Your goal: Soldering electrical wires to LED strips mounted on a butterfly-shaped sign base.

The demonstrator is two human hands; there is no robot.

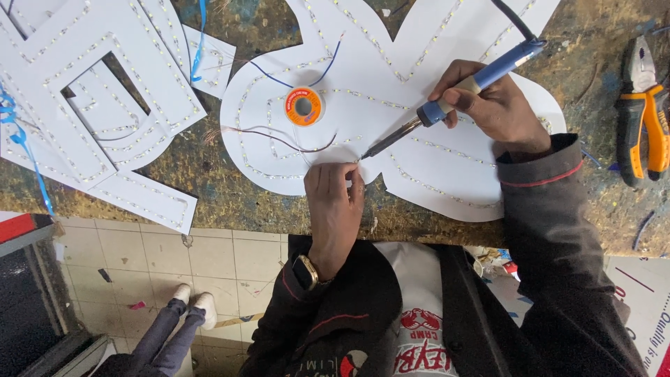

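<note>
My right hand grips a blue-handled soldering iron, its tip down on a white cut-out panel lined with LED strips. My left hand rests at the panel's near edge, fingertips pinched on a thin wire right by the iron's tip. An orange spool of solder lies on the panel just left of the tip, with red and blue wires curling around it.
More white LED-lined letter panels lie at the left of the worn workbench. Orange-and-black pliers lie at the right edge. Below the bench are a tiled floor and another person's legs.
</note>
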